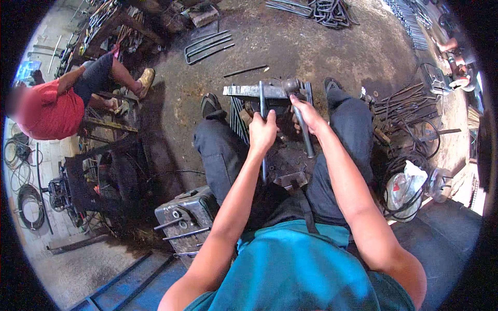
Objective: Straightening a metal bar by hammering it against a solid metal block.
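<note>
My left hand (263,130) is closed around a straight grey metal rod (262,96). The rod's far end lies over a flat-topped metal block (236,91) between my feet, and its near end points back toward my lap. In my right hand (309,117) is a hammer, gripped by its dark handle (308,146). The rounded hammer head (290,86) is over the right part of the block; whether it touches the block, I cannot tell. Several rods (237,116) lean below the block's left side.
U-shaped bent rods (210,47) lie on the floor ahead, with a heap of bent metal (332,13) farther off. Loose rods (402,103) and a plastic bag (406,189) are at right. A dark metal box (189,220) stands at left. A person in red (54,109) sits far left.
</note>
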